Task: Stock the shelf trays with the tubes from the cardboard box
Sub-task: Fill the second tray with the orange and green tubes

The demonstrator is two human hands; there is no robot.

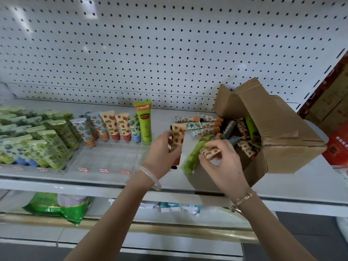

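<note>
A cardboard box (282, 144) was set tipped on the shelf (310, 176) at centre right of the frame, with the pegboard (150, 44) behind it. Loose tubes (205, 127) were spilled just left of its mouth. Farther left, trays (105, 162) were placed side by side, and standing tubes (113, 127) were ranged along the middle tray's back.

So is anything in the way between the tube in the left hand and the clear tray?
No, nothing visible. The left hand holds the tube just beside the clear tray, whose front is bare; other tubes stand only along its back.
</note>
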